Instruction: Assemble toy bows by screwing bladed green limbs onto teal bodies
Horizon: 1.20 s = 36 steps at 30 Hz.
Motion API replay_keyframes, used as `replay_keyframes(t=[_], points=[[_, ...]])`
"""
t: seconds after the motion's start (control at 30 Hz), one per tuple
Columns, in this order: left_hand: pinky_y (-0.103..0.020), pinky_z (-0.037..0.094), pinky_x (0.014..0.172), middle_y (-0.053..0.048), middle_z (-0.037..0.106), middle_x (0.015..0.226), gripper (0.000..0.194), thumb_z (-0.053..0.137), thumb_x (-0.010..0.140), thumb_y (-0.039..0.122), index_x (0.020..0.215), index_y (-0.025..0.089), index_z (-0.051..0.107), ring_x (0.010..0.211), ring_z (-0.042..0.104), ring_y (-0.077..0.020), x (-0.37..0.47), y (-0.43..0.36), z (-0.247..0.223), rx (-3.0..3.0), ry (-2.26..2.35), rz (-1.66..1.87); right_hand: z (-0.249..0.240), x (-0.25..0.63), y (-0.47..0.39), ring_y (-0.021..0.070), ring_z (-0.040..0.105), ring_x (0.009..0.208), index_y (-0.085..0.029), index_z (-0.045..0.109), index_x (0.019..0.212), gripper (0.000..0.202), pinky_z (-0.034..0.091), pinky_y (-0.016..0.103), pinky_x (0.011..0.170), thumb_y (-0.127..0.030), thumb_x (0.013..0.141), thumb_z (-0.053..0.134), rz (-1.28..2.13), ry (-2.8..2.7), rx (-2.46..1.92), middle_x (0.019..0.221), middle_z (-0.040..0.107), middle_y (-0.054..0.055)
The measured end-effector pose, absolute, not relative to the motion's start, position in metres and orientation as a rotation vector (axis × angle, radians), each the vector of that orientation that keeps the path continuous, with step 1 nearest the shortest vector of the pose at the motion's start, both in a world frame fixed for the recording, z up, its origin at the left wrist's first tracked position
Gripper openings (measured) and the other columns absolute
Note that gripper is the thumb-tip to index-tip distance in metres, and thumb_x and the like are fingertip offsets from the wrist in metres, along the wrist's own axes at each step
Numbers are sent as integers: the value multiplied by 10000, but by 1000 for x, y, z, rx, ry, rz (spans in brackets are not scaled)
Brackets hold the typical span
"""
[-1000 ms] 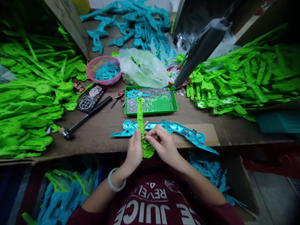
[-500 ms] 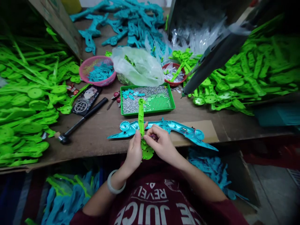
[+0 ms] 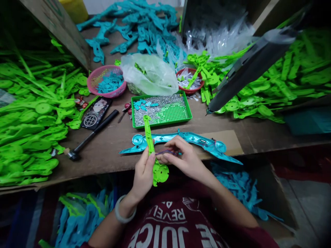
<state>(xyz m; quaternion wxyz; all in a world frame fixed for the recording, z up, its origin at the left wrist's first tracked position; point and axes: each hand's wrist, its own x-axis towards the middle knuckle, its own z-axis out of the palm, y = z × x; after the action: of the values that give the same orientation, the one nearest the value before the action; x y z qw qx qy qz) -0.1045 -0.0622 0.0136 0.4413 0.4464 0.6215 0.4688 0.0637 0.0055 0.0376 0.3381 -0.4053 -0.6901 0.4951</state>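
Observation:
My left hand (image 3: 144,169) is closed around a long lime-green plastic part (image 3: 148,132), which has a round disc at its lower end. Thin dark reddish-purple wires (image 3: 167,152) run from the green part to my right hand (image 3: 179,155), whose fingers are pinched on them. Behind both hands lies a blue bow-shaped plastic shell (image 3: 196,138) with its hollow side up; a bit of wiring shows at its right end. A green tray (image 3: 191,117) with many small metal screws and several small blue pieces stands beyond the shell.
Lime-green parts lie heaped at left (image 3: 33,117) and right (image 3: 269,89). A dark power screwdriver (image 3: 240,67) hangs at right, tip down. A hammer (image 3: 97,132) and a patterned phone (image 3: 96,112) lie at left. Pink (image 3: 117,91) and red (image 3: 191,90) baskets flank a plastic bag (image 3: 152,74).
The green part has tilted left at its top and come down a little. My right hand has drawn slightly away to the right, and the wires now show stretched between the hands.

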Motion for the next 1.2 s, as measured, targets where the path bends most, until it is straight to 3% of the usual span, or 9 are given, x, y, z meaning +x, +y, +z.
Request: replay_keyframes(t=[0.1,0.27,0.47,0.57,0.63,0.7,0.83,1.0,1.2], points=[[-341,535,937,-120,723,1193,438,502,1001,410,1348,156,590,1051,690,-231,-117,-54,18,1344,1727,1150,34,79,15,125,574,814,-189,618,1059,186,481,275,726,-207,890,694,1263,-1841,-1028,999,541,23],[-344,527,889,-118,702,1000,348,554,960,360,1185,135,693,931,664,-220,-139,-38,41,1708,1873,1143,32,82,29,136,554,866,-184,635,924,73,454,272,768,-124,943,599,1068,-1983,-923,942,544,25],[-259,542,659,1,623,721,469,669,882,519,1190,166,696,632,604,-123,-135,-31,57,837,1416,1204,18,64,24,140,573,891,-176,623,922,127,496,266,796,-81,955,546,979,-2173,-819,960,551,44],[-213,494,602,17,604,696,473,713,856,511,1190,175,703,622,582,-106,-126,-26,53,755,1372,1304,18,61,13,189,585,993,-183,614,1106,163,535,328,852,-154,947,591,722,-2185,-803,1084,568,96],[-212,493,653,8,617,742,400,701,879,480,1156,192,727,688,592,-111,-120,-24,50,874,1408,1327,27,63,8,240,576,1042,-173,549,1282,357,540,392,870,-231,939,629,396,-2160,-787,1154,578,141],[-222,497,747,-4,634,813,335,697,893,441,1128,208,750,788,602,-125,-116,-24,50,1036,1457,1306,41,65,9,232,587,938,-153,526,1333,388,537,369,782,-219,957,596,164,-2252,-675,1054,625,128],[-248,502,772,3,619,778,385,657,922,445,1235,228,712,791,608,-140,-109,-30,52,1096,1420,1233,66,79,22,157,551,716,-123,631,1095,194,472,267,619,-151,1017,456,282,-2307,-606,789,595,48],[-267,520,649,23,597,695,607,601,945,494,1472,207,505,656,603,-141,-105,-40,58,910,1249,1076,79,103,39,150,533,711,-141,653,1014,199,445,268,621,-158,1018,454,287,-2373,-716,803,576,48],[-275,550,658,20,608,656,579,460,1021,469,1537,210,412,610,615,-143,-95,-46,69,1192,1206,903,91,96,39,157,559,763,-160,632,939,228,469,279,666,-203,1036,430,335,-2384,-797,846,601,64]])
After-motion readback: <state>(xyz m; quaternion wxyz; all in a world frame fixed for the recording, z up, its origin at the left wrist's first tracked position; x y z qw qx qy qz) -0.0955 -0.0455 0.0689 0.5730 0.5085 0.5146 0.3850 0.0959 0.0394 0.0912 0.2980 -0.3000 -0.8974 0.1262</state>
